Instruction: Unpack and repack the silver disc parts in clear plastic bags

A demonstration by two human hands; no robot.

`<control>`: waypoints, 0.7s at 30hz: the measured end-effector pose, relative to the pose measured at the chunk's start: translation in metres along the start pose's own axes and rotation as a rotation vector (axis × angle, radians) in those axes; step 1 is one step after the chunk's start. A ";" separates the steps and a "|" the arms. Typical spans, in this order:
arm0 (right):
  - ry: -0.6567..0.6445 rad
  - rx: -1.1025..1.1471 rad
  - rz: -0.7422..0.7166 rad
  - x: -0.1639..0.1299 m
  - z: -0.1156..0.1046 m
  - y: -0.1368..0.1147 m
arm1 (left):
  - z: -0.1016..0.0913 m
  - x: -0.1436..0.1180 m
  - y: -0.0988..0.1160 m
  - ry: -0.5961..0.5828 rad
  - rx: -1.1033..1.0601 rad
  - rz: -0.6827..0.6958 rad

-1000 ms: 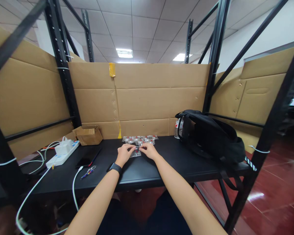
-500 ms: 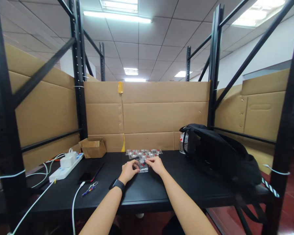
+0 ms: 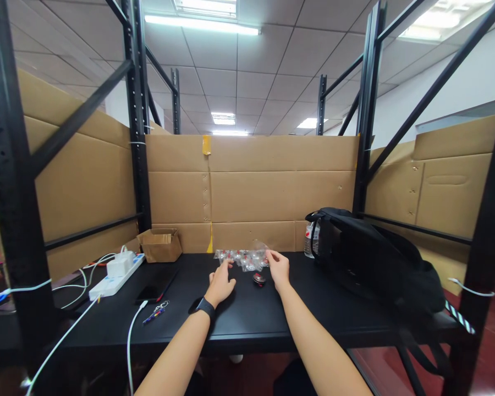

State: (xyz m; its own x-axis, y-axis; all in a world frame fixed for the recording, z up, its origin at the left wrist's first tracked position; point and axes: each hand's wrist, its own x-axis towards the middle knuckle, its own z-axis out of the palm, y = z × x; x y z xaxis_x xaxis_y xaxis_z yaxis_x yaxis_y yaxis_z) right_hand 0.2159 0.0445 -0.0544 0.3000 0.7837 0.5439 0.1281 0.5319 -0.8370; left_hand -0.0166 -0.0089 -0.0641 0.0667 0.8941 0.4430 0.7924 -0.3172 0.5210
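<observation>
On the black tabletop lies a row of small clear plastic bags point(image 3: 247, 259) with red bits inside. My right hand point(image 3: 279, 269) pinches a thin clear plastic bag point(image 3: 260, 246) at the right end of the row. Nearer to me, between my hands, a small dark round object with red on it point(image 3: 259, 280) rests bare on the table; its kind is unclear. My left hand point(image 3: 221, 284), wearing a black watch on the wrist, has its fingers stretched toward the left end of the row and holds nothing that I can see.
At the left are a power strip point(image 3: 107, 286) with cables, a small open cardboard box point(image 3: 160, 246), a dark phone point(image 3: 148, 294) and keys point(image 3: 155, 312). A black backpack point(image 3: 375, 264) and a water bottle point(image 3: 311, 239) stand right. Cardboard panels point(image 3: 251, 192) enclose the table.
The dark round object, earlier inside a bag between both hands, now lies loose on the table. My right hand has moved right with a clear bag, and my left has reached forward to the row.
</observation>
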 end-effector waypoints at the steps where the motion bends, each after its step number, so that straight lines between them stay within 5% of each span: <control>1: 0.000 0.025 0.014 0.000 0.000 -0.002 | -0.002 -0.001 0.003 0.009 -0.011 0.033; 10: -0.294 -0.047 0.058 -0.011 0.012 -0.005 | -0.007 -0.002 0.020 -0.151 -0.241 0.239; 13: -0.323 -0.210 -0.046 -0.012 0.010 -0.004 | -0.007 0.003 0.014 -0.063 -0.121 0.058; 16: -0.431 -0.615 -0.170 -0.012 0.007 -0.004 | -0.012 0.007 0.001 0.051 0.051 -0.206; 21: -0.642 -0.942 -0.128 -0.014 0.009 -0.003 | -0.025 0.005 -0.019 0.141 0.226 -0.424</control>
State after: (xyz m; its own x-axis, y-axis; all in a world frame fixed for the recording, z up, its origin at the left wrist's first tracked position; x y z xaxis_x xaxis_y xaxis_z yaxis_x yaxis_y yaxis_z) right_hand 0.2031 0.0346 -0.0594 -0.2693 0.9042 0.3315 0.8608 0.3804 -0.3382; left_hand -0.0458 -0.0064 -0.0536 -0.3596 0.8732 0.3289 0.8449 0.1551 0.5120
